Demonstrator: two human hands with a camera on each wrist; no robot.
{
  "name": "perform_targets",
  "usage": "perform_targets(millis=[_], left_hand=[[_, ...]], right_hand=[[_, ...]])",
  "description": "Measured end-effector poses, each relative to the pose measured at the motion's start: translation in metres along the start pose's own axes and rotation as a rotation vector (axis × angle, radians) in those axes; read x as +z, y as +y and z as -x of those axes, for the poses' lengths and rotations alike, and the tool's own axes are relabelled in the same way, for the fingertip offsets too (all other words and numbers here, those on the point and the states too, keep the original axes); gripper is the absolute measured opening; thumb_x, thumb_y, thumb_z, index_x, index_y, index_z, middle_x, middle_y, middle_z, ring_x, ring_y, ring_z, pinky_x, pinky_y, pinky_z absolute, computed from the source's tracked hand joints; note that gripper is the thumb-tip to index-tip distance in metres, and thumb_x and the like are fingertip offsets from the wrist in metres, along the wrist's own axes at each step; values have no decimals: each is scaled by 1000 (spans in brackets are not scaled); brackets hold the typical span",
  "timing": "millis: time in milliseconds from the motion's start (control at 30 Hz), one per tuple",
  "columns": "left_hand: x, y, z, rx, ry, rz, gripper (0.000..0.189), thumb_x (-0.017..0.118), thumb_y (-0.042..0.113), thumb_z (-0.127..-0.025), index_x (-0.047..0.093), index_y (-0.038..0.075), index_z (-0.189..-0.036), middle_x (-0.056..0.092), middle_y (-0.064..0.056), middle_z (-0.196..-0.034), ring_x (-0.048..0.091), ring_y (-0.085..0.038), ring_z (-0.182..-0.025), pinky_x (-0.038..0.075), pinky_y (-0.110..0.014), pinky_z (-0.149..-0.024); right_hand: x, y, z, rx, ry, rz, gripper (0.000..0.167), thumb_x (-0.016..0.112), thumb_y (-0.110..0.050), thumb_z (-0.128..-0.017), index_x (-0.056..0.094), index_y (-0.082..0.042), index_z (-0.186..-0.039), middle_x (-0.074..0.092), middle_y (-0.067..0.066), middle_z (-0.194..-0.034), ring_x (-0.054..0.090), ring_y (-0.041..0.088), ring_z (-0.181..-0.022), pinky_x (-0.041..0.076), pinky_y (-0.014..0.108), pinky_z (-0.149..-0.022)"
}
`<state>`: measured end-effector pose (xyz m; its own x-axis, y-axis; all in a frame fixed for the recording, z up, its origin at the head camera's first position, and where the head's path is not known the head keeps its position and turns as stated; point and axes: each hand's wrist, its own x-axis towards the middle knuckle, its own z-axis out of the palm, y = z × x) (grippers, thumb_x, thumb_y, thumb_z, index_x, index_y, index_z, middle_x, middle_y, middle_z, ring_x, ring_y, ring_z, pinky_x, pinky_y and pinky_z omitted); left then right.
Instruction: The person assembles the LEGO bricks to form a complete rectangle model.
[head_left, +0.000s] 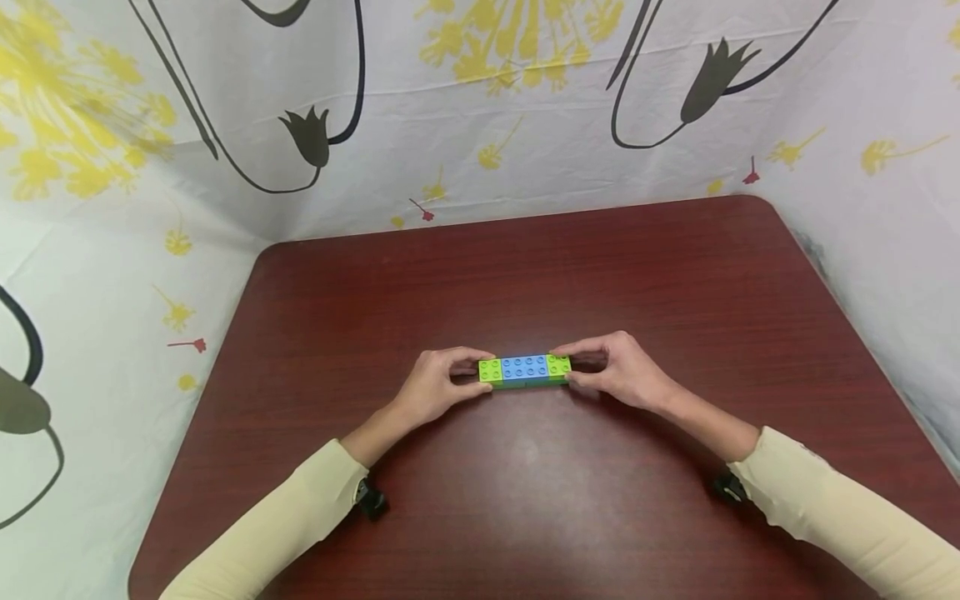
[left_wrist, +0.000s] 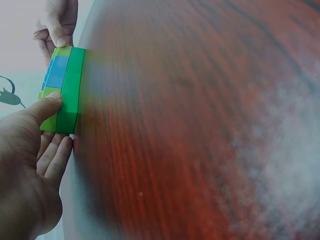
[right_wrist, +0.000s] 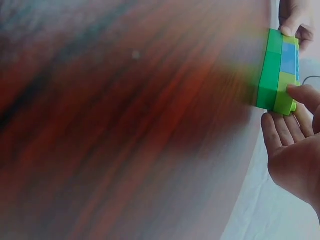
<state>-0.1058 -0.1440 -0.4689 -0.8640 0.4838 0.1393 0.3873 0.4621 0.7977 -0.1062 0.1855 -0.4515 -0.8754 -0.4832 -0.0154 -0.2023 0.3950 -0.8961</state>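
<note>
A low bar of stacked toy building bricks lies on the table in front of me. Its top row has a blue brick [head_left: 524,367] between a lime brick [head_left: 490,372] on the left and another lime brick [head_left: 559,370] on the right. Darker green bricks [right_wrist: 268,90] form the layer underneath, also visible in the left wrist view as a green side [left_wrist: 70,95]. My left hand [head_left: 433,387] pinches the bar's left end between thumb and fingers. At the opposite end, my right hand [head_left: 630,373] grips the right lime brick the same way.
The dark red-brown wooden table [head_left: 420,292] has rounded corners. White cloth [head_left: 465,150] printed with grey and yellow flowers hangs behind it and at both sides. A small black device [head_left: 371,500] sits at the left cuff, and another [head_left: 729,486] at the right.
</note>
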Motion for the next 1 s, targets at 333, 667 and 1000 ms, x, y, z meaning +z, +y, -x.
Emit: perform_targets(millis=[333,667,1000], left_hand=[[0,-2,0,9,1,-12,41,91,13,-87,77,9,-125,78,-4,-120,76,-10,-105,59,-23,-90],[1,-3,0,26,6,-17,42,91,12,-86,77,8,-125,78,-5,-120,76,-12,-105,59,-23,-90],[1,0,-1,7,4,-90,41,92,15,-86,77,10,-124,78,-4,-119,76,-10,-103,59,-21,-88]], right_hand=[[0,-1,-1,-1,-4,10,38,82,-1,-91,78,-11,-128,76,11,-125,74,25,-115,60,33,-92],[1,-1,0,7,-7,-14,39,83,1,-90,79,-10,-127,75,12,-125,73,26,-116,60,28,-90],[1,-3,0,8,7,23,37,84,-1,-90,79,-11,-125,76,12,-123,74,26,-115,61,36,-92]])
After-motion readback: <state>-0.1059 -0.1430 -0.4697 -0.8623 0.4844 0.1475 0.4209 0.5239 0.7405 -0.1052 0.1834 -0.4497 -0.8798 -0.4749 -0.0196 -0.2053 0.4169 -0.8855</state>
